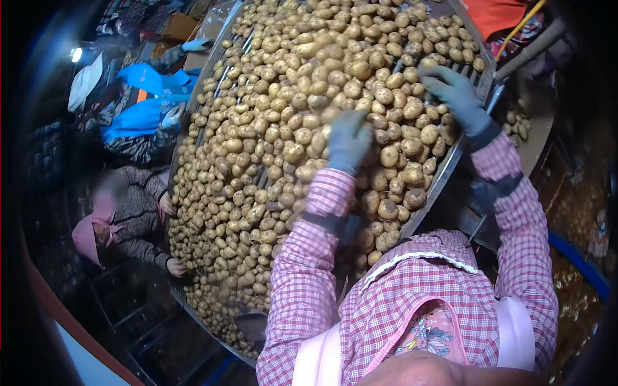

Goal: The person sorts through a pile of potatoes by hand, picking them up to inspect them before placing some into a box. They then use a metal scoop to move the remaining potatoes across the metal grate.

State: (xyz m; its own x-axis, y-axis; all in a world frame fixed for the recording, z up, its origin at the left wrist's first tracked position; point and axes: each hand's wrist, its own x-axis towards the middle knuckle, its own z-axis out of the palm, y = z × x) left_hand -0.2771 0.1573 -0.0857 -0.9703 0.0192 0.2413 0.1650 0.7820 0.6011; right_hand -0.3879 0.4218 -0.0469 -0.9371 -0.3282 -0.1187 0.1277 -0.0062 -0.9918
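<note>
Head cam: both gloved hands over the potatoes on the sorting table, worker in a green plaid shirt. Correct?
Not quite: the shirt is pink-and-white plaid, not green. The head view shows it on both sleeves. The rest holds: the left hand and the right hand are both in grey gloves, reaching over the potatoes on the sorting table.

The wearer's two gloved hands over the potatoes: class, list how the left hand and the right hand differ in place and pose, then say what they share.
The left hand lies over the middle of the potatoes, nearer the wearer; the right hand reaches farther, close to the conveyor's right rim. The left hand's fingers look curled down onto the pile; the right hand's are spread wider. Both wear grey gloves and pink checked sleeves.
</note>
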